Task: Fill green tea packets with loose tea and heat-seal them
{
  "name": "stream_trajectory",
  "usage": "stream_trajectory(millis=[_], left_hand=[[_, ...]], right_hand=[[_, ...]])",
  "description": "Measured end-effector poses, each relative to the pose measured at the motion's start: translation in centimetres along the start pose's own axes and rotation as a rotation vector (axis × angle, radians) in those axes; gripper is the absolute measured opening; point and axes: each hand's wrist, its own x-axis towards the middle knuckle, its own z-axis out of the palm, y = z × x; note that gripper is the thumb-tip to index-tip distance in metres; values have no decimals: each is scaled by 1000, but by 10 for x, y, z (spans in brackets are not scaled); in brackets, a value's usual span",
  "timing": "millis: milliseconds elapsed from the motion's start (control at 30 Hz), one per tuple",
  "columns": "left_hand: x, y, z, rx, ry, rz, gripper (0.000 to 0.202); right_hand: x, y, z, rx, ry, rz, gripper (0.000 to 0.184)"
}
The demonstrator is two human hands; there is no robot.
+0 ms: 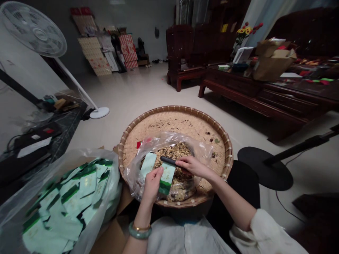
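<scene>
My left hand (pixel 153 184) is closed on the edge of a pale green packet (pixel 167 179) with a darker green end. My right hand (pixel 191 165) grips a dark rod-shaped tool (pixel 167 160), which lies across the packet's upper edge; its exact kind does not show. Beneath both hands, a clear plastic bag (pixel 135 181) lies open around loose brown and yellowish dried bits (pixel 182 150). A second pale green packet (pixel 148 162) rests on the left part of the bag. All this sits on a round woven bamboo tray (pixel 169 112).
To the left, a large plastic bag (pixel 106 158) holds many green packets (pixel 87 185). A white standing fan (pixel 99 113) stands beyond it. At the right are a black round stand base (pixel 265 169) and a dark wooden table (pixel 238 88). Dark scraps dot the tray's far side.
</scene>
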Motion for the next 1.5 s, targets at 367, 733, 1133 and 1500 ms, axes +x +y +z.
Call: stream_trajectory(millis=[367, 733, 1133, 1500], left_hand=[[1, -4, -7, 12, 20, -6, 44], [3, -5, -12, -43, 10, -16, 40], [3, -2, -11, 12, -31, -8, 41], [-2, 1, -9, 33, -16, 10, 39]], right_hand=[[-1, 2, -4, -68, 46, -65, 41], [-1, -3, -4, 67, 29, 84, 48], [2, -3, 5, -59, 54, -46, 46], [16, 23, -16, -486, 514, 6, 44]])
